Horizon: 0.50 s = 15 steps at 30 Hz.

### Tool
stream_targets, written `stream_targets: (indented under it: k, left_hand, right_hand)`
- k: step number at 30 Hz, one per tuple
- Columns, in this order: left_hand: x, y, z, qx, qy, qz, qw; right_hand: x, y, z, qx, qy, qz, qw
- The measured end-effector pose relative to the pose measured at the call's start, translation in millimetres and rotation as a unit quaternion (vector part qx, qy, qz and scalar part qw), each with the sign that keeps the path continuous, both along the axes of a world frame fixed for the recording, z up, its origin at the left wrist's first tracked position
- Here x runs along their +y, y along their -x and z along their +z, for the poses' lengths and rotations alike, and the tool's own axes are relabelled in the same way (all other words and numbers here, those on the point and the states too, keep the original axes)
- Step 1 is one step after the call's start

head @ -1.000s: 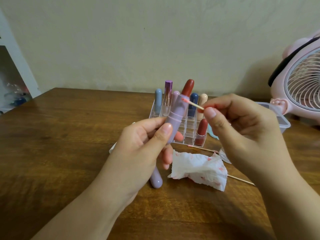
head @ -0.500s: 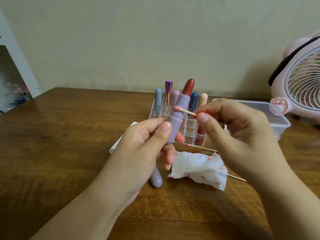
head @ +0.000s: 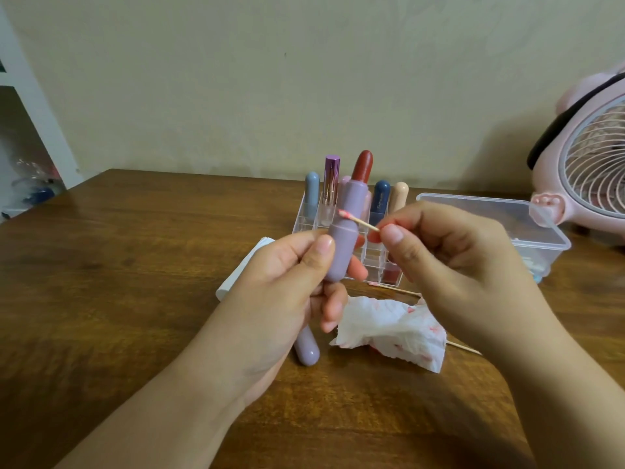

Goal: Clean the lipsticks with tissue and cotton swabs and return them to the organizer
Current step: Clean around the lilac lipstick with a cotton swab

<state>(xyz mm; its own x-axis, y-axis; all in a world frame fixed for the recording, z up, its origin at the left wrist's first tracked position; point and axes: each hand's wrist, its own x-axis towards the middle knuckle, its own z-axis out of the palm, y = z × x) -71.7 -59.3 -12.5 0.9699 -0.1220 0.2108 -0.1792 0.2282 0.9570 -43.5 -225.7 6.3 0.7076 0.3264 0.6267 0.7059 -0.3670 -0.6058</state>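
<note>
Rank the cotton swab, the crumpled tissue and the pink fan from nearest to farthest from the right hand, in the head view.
1. Cotton swab: pinched in the right hand.
2. Crumpled tissue: on the table, just below that hand.
3. Pink fan: far right, near the wall.

Open lilac lipstick (head: 341,238), red bullet extended, held upright above the table. Cotton swab (head: 357,222), pink-stained tip touching the tube's collar. Lilac cap (head: 307,346) lying on the table. Crumpled tissue (head: 392,331), red-smeared, beside the cap. Clear organizer (head: 306,221) behind, holding capped lipsticks upright.
</note>
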Motion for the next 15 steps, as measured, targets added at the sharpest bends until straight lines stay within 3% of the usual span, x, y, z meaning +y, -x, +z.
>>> stream_targets:
  k: [6, 11, 15]
  left_hand:
    - [0.0, 1.5, 2.7, 0.018, 0.036, -0.015, 0.999]
    - [-1.2, 1.9, 0.0, 0.033, 0.081, -0.061, 0.994]
    - [-2.6, -0.7, -2.0, 0.072, 0.170, -0.102, 0.978]
  right_hand:
    - [-8.6, -6.3, 1.3, 0.061, -0.031, 0.011, 0.998]
    - [-0.2, -2.8, 1.3, 0.054, -0.041, 0.032, 0.997]
    - [4.5, 0.5, 1.6, 0.051, -0.039, 0.030, 0.998]
